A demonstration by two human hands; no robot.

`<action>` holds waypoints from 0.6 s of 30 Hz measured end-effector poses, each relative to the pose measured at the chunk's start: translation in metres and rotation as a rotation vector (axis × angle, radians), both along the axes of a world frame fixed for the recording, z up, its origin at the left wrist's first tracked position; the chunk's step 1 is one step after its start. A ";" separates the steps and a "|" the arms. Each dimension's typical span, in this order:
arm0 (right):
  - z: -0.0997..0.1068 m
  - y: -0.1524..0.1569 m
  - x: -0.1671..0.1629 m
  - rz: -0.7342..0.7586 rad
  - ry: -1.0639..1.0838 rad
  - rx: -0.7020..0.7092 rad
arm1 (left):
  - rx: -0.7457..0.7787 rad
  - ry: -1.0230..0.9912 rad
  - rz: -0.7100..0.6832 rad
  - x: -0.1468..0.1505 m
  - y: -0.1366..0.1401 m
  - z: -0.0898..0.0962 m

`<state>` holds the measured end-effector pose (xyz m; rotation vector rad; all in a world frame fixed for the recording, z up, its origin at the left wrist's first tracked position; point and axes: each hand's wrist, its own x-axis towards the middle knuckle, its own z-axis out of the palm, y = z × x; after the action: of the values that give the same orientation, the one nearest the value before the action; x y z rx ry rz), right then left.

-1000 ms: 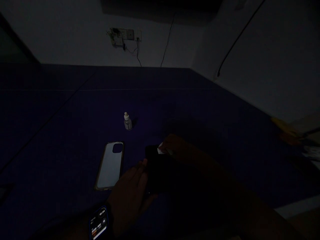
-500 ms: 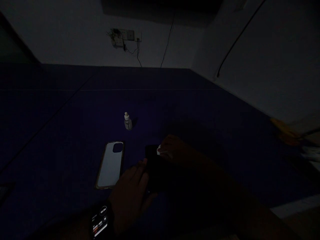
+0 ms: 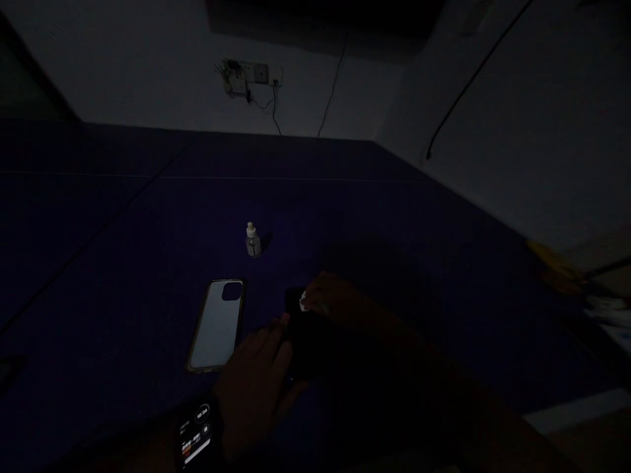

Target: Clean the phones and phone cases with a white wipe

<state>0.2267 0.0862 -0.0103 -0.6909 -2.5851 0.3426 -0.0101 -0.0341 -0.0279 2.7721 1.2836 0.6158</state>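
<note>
A dark phone [image 3: 302, 338] lies flat on the dark blue surface, its outline barely showing in the dim light. My left hand [image 3: 259, 374] grips its left side, with fingers along the edge and the thumb by the lower end. Pinched in the fingers of my right hand [image 3: 328, 297] is a small white tissue or pad [image 3: 302, 303], pressed on the upper part of the phone. To the left rests a phone case [image 3: 215, 332] with a pale inside and a camera cutout. A small clear bottle [image 3: 253, 246] with a white dropper-like cap stands upright farther back.
A lit smartwatch [image 3: 196, 435] is on my left wrist. Wall sockets [image 3: 254, 72] with plugs and cables are at the back. Yellow and white items [image 3: 555, 259] lie by the right wall. A dark object [image 3: 10, 371] sits at the left edge.
My right hand has moved slightly left across the phone with the white tissue or pad. My left hand, the case and the bottle stay put; the view has shifted a little.
</note>
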 end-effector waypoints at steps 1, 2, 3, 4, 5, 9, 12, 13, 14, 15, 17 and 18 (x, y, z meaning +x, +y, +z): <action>-0.002 0.002 0.000 -0.031 0.007 0.007 | 0.005 0.001 0.005 0.000 0.000 0.000; -0.003 0.003 0.001 -0.061 0.008 0.011 | 0.008 0.001 0.012 0.000 0.000 0.000; -0.004 0.005 0.004 -0.081 0.007 0.010 | 0.006 0.001 0.019 0.000 0.001 0.000; -0.004 0.006 0.006 -0.086 -0.001 0.005 | 0.000 0.002 0.020 0.000 0.001 0.000; -0.004 0.006 0.008 -0.076 -0.010 -0.005 | -0.006 0.002 0.021 0.000 0.001 0.000; -0.003 0.002 0.007 0.007 -0.008 -0.021 | -0.011 0.010 0.014 0.000 0.000 -0.002; -0.003 0.002 0.003 -0.073 0.006 0.027 | -0.010 0.014 0.009 0.000 0.000 -0.002; -0.003 0.003 0.004 -0.105 -0.005 0.037 | -0.013 0.016 0.009 0.000 0.000 -0.002; -0.002 0.003 0.005 -0.122 -0.020 0.042 | -0.015 0.019 0.011 0.000 0.000 -0.002; -0.002 0.003 0.006 -0.127 -0.038 0.039 | -0.016 0.023 0.015 0.000 0.000 -0.002; -0.001 0.001 0.006 -0.109 -0.055 0.023 | -0.013 0.030 0.026 0.001 0.000 -0.001; -0.001 -0.001 0.005 -0.093 -0.053 0.011 | -0.011 0.033 0.029 0.001 0.000 -0.001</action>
<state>0.2322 0.0855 -0.0113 -0.8237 -2.5916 0.2834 -0.0093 -0.0345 -0.0291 2.7715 1.3320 0.5649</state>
